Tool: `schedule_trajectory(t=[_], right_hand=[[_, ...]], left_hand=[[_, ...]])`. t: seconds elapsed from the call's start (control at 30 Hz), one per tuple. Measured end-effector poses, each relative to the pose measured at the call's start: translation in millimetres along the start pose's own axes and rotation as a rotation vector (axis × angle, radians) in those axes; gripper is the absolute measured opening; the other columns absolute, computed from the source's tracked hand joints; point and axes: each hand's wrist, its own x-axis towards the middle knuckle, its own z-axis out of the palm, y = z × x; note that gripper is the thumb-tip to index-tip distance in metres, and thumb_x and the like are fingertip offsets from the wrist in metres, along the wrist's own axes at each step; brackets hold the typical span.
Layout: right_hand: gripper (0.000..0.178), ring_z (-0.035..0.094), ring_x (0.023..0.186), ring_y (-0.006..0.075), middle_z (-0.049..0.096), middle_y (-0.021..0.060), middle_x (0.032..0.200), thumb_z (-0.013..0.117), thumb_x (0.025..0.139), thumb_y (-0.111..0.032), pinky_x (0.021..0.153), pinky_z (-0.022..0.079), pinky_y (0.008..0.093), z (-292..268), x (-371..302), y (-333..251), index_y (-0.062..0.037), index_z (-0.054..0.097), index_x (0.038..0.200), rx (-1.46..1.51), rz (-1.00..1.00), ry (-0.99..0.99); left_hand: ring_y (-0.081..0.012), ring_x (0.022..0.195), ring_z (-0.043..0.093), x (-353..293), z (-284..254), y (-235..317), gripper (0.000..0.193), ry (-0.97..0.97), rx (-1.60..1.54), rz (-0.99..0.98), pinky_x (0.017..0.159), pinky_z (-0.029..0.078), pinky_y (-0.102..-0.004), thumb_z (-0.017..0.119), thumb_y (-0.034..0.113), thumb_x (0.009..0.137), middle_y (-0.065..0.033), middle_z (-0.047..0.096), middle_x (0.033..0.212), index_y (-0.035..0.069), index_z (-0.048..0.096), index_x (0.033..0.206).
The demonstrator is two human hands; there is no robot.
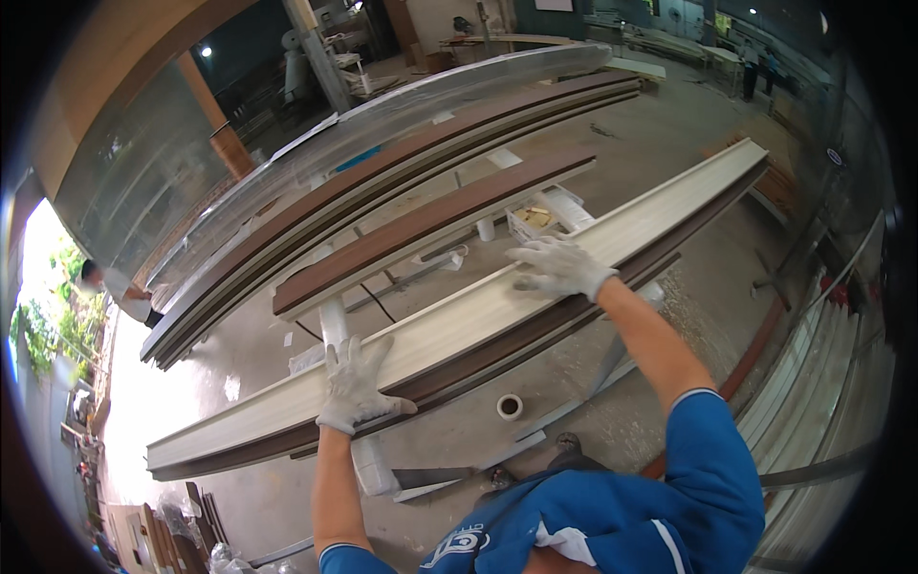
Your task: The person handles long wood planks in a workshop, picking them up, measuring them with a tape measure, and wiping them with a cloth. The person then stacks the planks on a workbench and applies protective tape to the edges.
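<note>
Fingers spread flat, both gloved: the left hand (pixel 356 387) and right hand (pixel 559 266) press down on the long cream board (pixel 459 320) (steadying it, probably), which runs diagonally across frame centre atop a brown board (pixel 497 349).

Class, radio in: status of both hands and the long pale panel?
Left hand flat on pale panel. Right hand flat further along. Tape roll on floor below.
</note>
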Motion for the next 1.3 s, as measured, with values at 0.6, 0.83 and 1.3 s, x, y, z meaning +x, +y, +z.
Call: schedule_trajectory(t=[0.6, 0.83, 1.3], right_hand=[[0.067, 0.062, 0.105, 0.0354, 0.067, 0.0173, 0.100, 0.062, 0.086, -0.068, 0.103, 0.040, 0.0466, 15, -4, -3, -0.0044, 0.066, 0.106, -0.024, -0.032, 0.209], [0.067, 0.062, 0.107, 0.0351, 0.066, 0.0166, 0.100, 0.062, 0.086, -0.068, 0.108, 0.037, 0.0486, 15, -4, -4, -0.0043, 0.065, 0.108, 0.012, -0.017, 0.197], [0.056, 0.065, 0.106, 0.0313, 0.070, 0.0148, 0.104, 0.068, 0.084, -0.060, 0.101, 0.042, 0.0498, 17, 21, 11, -0.0080, 0.067, 0.106, 0.008, -0.041, 0.187]], left_hand=[[-0.0431, 0.119, 0.046, 87, 25, 132, 0.112, 0.241, 0.050, 0.131, 0.105, 0.036, -0.0529, 0.086, 0.071, 0.043, -0.0222, 0.051, 0.126, 0.012, 0.062, 0.135], [-0.0448, 0.124, 0.045, 86, 26, 133, 0.114, 0.258, -0.053, 0.074, 0.114, 0.030, -0.0572, 0.086, 0.071, 0.038, -0.0212, 0.052, 0.125, 0.012, 0.063, 0.133], [-0.0460, 0.130, 0.046, 107, 36, 112, 0.108, 0.299, -0.010, 0.103, 0.117, 0.029, -0.0581, 0.085, 0.070, 0.048, -0.0269, 0.052, 0.135, 0.018, 0.060, 0.140]])
